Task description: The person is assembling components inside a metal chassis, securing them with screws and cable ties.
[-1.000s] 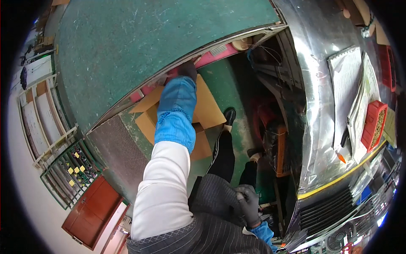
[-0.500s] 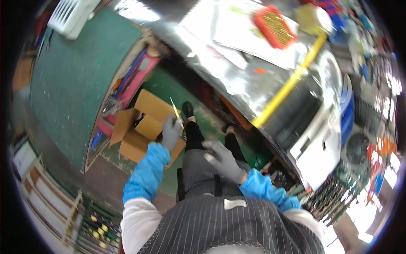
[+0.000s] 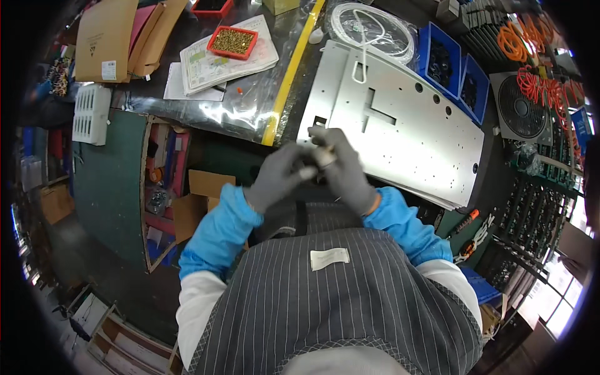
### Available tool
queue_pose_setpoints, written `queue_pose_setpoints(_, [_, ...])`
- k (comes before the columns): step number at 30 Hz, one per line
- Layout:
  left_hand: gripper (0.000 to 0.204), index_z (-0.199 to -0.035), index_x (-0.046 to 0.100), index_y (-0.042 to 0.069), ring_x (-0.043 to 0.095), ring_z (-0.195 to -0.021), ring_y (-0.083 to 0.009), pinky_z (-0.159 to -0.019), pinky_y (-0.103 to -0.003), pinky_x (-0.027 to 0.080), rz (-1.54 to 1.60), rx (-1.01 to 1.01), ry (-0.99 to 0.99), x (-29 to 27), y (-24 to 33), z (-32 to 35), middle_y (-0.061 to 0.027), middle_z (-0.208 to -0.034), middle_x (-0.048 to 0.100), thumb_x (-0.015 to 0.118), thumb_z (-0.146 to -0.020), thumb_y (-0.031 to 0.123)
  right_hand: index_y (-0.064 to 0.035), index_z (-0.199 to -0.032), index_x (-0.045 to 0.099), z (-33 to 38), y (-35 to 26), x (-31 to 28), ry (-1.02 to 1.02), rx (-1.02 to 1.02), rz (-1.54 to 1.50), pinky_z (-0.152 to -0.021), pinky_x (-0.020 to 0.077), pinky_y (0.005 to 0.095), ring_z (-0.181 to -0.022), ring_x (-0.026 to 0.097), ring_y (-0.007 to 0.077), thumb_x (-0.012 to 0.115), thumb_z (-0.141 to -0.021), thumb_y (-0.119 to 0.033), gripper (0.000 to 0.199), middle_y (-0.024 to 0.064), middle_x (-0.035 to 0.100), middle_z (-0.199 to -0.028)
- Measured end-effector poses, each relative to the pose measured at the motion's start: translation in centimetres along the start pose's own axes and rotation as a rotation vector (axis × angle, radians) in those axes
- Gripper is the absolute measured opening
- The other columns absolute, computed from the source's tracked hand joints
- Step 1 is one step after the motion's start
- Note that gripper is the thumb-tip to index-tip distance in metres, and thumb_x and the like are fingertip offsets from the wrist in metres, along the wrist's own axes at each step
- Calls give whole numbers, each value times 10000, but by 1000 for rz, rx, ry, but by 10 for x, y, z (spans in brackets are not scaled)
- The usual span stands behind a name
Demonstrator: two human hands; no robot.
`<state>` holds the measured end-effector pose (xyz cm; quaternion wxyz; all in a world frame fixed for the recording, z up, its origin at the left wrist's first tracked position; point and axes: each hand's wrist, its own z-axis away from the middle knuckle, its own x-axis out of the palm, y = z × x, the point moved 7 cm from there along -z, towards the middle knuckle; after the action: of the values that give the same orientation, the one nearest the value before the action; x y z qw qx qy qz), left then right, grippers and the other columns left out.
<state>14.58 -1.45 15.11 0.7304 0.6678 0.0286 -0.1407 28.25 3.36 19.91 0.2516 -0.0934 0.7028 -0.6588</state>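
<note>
My left hand and my right hand, in grey gloves, meet in front of my apron at the table's near edge. The fingers of both are bent inward, nearly touching. A small pale yellowish patch shows at the right fingers; blur hides whether it is a held thing or the glove's tip. What lies between the left fingers is hidden too. Just beyond my right hand lies a stack of flat silver metal panels with cut-outs and holes.
A yellow strip crosses the table. Left of it are a red tray of brass-coloured small parts, papers and cardboard. Blue bins and a coiled white cable stand behind the panels. An open carton sits below, left.
My view has swung from the floor carton up to the table. Both hands have come together; the thin yellow pointed tool that was in my left hand no longer shows clearly.
</note>
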Motion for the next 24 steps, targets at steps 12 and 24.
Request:
queue_pose_setpoints(12, [299,-1166,702,117,649,-1024,-336,-921,-397,519,-636,107,-32,48,17,-222,-157,-1123,628,605,-920,257,-158,-1407,520,-45,78,-186,-39,30,796,-773,545,471,-881,662,369,551,-969,-171,440,147,628,-1068])
queue_pose_setpoints(24, [344,-1164,689,66,657,-1006,-286,-907,-373,526,-597,134,-275,57,-5,-247,-140,-1104,628,685,-852,210,-214,-1260,649,-73,79,-172,-51,29,947,-759,550,433,-880,675,326,585,-893,-85,394,93,654,-1008])
